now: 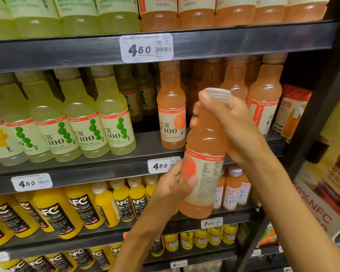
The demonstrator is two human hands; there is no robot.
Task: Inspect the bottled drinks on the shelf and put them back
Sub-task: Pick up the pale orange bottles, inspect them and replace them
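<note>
Right of the frame's centre, a pink-orange bottle [204,154] is held in front of the dark shelf [98,167], tilted slightly, with its pale cap at the top and its base low, near the 7.00 price tag [211,223]. Its lower label is gripped by the left hand [173,185], whose thumb is pressed on the orange circle of the label while the fingers are wrapped behind. Its neck and cap are clasped by the right hand [226,122], whose fingers are curled over the shoulder of the bottle. Both hands are thus clamped on the same bottle, one below and one above. On the middle shelf, behind the held bottle, matching pink-orange bottles [172,107] are seen upright, and a gap is visible just right of the nearest one. Pale green bottles [106,114] are lined up at the left of that shelf. Yellow NFC juice bottles [67,209] are ranged on the shelf below, at lower left. A 4.50 price tag [146,48] is fixed to the shelf edge at the upper centre of the frame
</note>
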